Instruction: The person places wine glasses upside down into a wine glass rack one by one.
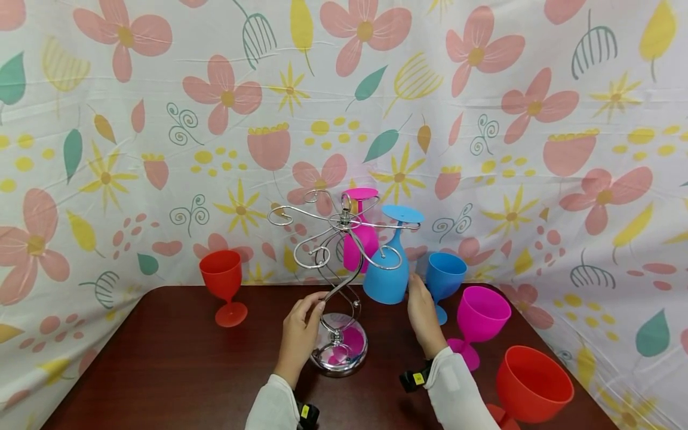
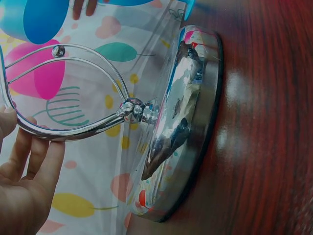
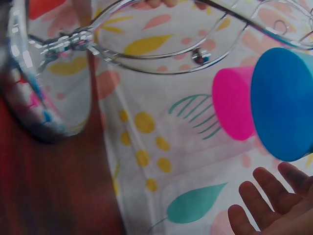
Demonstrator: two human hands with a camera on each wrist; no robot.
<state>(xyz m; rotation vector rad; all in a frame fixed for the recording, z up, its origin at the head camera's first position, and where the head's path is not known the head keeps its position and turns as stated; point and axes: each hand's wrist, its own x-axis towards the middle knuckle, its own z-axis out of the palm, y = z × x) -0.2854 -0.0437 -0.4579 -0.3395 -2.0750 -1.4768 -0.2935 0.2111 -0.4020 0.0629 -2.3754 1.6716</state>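
Note:
A chrome wire goblet rack (image 1: 344, 222) with curled arms stands upright on its round shiny base (image 2: 183, 117). My left hand (image 1: 302, 328) pinches the rack's curved stem between thumb and fingers, just above the base. From the rack's right arm hangs a blue goblet (image 1: 388, 278), upside down with its foot on the wire. A pink goblet (image 1: 361, 242) hangs the same way behind it. Close beside the blue bowl is my right hand (image 1: 421, 313), and its fingers (image 3: 254, 193) are extended just below the rim in the right wrist view, gripping nothing.
On the right side of the dark wooden table (image 1: 177, 358) stand another blue goblet (image 1: 445, 276), a pink goblet (image 1: 482, 316) and a red goblet (image 1: 532, 385), all upright. A second red goblet (image 1: 223, 280) stands at the back left. A flowered cloth (image 1: 344, 119) hangs behind the table.

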